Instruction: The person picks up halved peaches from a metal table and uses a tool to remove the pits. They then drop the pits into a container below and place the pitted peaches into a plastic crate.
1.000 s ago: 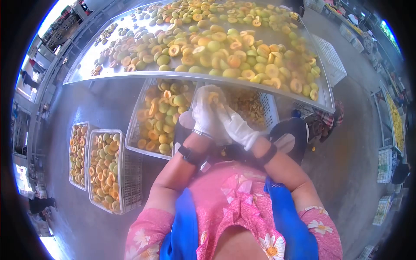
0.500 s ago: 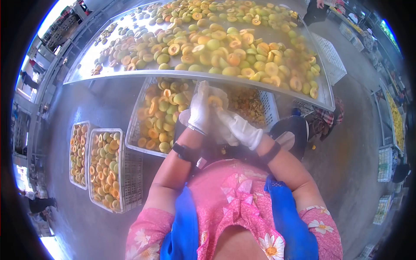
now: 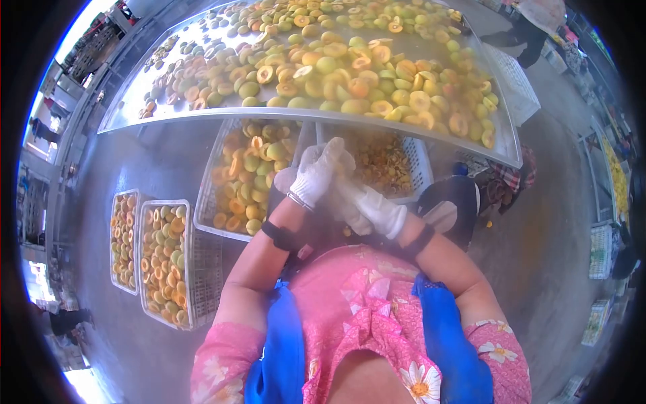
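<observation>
Both my hands wear white gloves and meet in front of my lap, just below the near edge of the metal table. My left hand (image 3: 315,176) is closed, its fingers curled toward the right hand. My right hand (image 3: 377,207) reaches in from the right, its fingers closed and partly hidden against the left. Whatever lies between them is covered by the gloves and blur. Behind them is a crate of apricots (image 3: 245,182), many cut in half. To its right, a white crate (image 3: 418,165) holds brownish-orange bits that look like pits or scraps.
Whole and halved apricots (image 3: 356,87) cover much of the raised metal table (image 3: 222,118). Two crates of fruit (image 3: 163,262) (image 3: 124,242) stand on the floor to the left. Another white crate (image 3: 515,84) is beyond the table's right side. A person (image 3: 535,27) is at the upper right.
My left hand has curled shut from a straighter pose, and both hands sit slightly lower. The apricot half glimpsed between them is now hidden. A person has come into view at upper right.
</observation>
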